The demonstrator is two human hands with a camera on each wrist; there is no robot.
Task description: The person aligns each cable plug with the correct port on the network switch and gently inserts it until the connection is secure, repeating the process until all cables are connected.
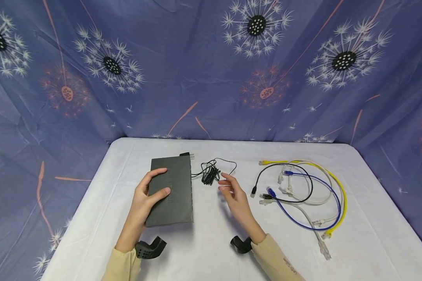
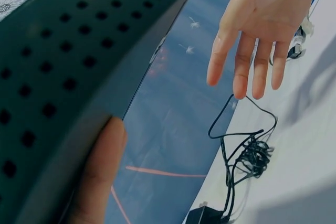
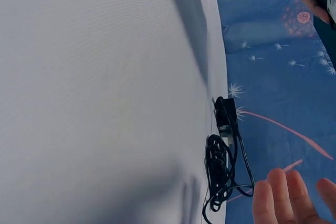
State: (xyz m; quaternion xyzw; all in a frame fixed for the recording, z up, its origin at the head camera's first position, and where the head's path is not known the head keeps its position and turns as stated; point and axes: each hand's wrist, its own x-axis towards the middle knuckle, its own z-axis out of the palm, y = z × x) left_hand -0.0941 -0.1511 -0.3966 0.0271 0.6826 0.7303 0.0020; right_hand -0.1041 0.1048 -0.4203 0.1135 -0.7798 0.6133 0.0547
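My left hand [image 1: 144, 195] grips a flat dark grey network switch [image 1: 179, 207] by its left side, thumb and a finger lying over the top face. Rows of square vent holes show on the switch [image 2: 68, 61] in the left wrist view, with a fingertip at its edge. The switch is raised above the table. My right hand [image 1: 237, 201] hovers with loosely extended fingers and holds nothing. Just beyond its fingertips lies a bundled black power cord [image 1: 210, 175]. The cord's black plug adapter [image 1: 185, 154] is partly hidden behind the switch.
On the right of the white table [image 1: 228, 253] lie network cables: a yellow cable [image 1: 344, 199], a blue cable [image 1: 295, 221], a short black cable [image 1: 311, 183] and several white ones. A patterned blue cloth [image 1: 197, 70] hangs behind. Each wrist carries a black camera mount [image 1: 150, 249].
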